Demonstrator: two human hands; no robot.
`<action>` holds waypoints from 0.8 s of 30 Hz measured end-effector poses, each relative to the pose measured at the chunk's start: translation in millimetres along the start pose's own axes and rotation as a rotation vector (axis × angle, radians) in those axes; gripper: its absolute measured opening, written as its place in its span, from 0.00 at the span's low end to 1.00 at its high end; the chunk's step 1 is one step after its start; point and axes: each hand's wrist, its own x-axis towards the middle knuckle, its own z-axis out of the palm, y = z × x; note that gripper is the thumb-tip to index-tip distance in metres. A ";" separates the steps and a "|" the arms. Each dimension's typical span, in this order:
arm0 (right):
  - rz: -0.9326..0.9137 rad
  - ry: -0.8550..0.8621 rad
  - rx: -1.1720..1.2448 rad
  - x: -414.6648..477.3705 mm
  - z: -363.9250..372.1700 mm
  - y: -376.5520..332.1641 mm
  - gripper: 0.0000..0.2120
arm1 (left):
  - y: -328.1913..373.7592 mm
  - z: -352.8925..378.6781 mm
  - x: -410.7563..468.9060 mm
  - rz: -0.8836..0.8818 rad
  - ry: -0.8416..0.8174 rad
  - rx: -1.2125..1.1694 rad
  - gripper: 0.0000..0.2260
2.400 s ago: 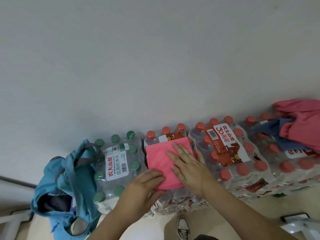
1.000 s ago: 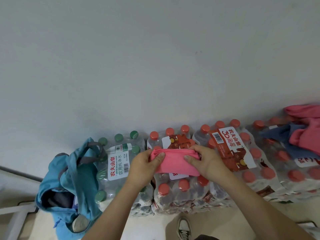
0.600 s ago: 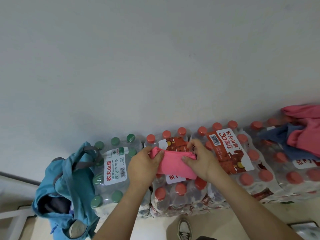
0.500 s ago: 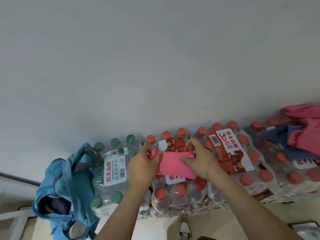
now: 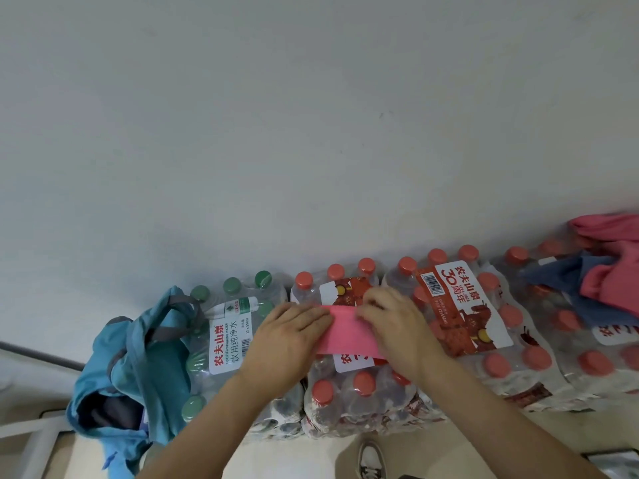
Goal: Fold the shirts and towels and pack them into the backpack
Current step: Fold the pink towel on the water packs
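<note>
Your view looks down on a row of shrink-wrapped packs of water bottles lined against a pale wall [image 5: 311, 115]. On the red-capped pack [image 5: 356, 388] in the middle lies a pink towel [image 5: 345, 331], folded into a narrow band that runs left to right across the pack's label. Your left hand [image 5: 287, 340] rests palm down on the towel's left end, fingers straight and close together, pressing the cloth flat. Your right hand [image 5: 397, 326] covers the towel's right end, palm down. Its fingers [image 5: 371, 304] are slightly bent with the tips at the towel's far edge, and blur there means you cannot tell whether they pinch the fold or only press on it. Just left of this pack stands a green-capped pack [image 5: 230, 335], and slumped against its left side is the blue backpack [image 5: 138, 361], its mouth open with a dark interior showing. To the right, a second red-capped pack [image 5: 463, 316] bears a large red label. Beyond it, a third pack [image 5: 587, 361] carries a loose heap: a pink garment [image 5: 608, 271] over a dark blue cloth [image 5: 567, 285]. Near the bottom edge, between your forearms, one white shoe [image 5: 370, 461] stands on the light floor [image 5: 294, 458]
</note>
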 end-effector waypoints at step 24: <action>0.542 -0.078 0.974 22.5 -52.5 -15.8 0.14 | 20.7 -49.0 25.2 -0.758 -0.224 -0.693 0.15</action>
